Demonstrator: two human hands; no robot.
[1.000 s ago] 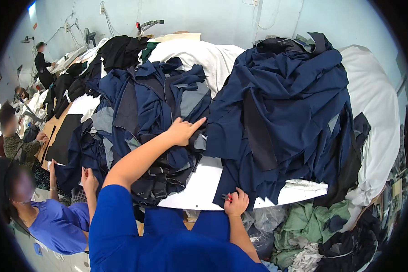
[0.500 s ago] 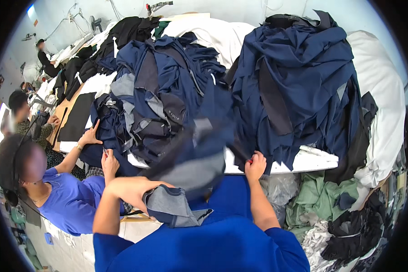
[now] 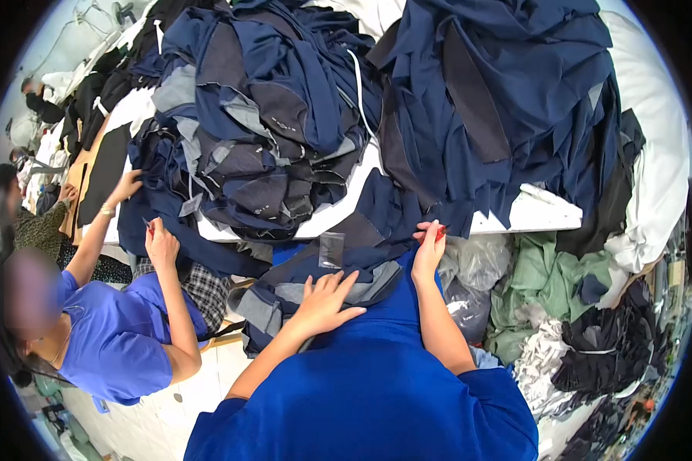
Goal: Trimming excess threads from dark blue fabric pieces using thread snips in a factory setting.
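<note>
A navy garment piece [image 3: 296, 269] with grey inner fabric lies across my lap at the table's edge. My left hand [image 3: 329, 305] rests on it, fingers spread. A small clear rectangle [image 3: 331, 250] sits on the cloth just beyond those fingertips. My right hand [image 3: 428, 257] is closed around a small red-handled tool [image 3: 440, 232], mostly hidden by the fingers; navy cloth hangs beside it. Ahead of my right hand rises a heap of navy fabric [image 3: 542, 100] with dark strips. Another pile of navy and grey pieces [image 3: 273, 146] stands ahead of my left hand.
A co-worker in a purple shirt [image 3: 119, 334] sits at my left, one hand on navy cloth, the other holding a small red tool. The white table edge [image 3: 527, 223] runs before me. Plastic bags [image 3: 469, 284], green cloth [image 3: 542, 276] and black scraps [image 3: 607, 330] lie lower right.
My left hand has moved from the lower left onto the garment piece and opened flat. The swinging cloth has settled on my lap. The view has tilted down.
</note>
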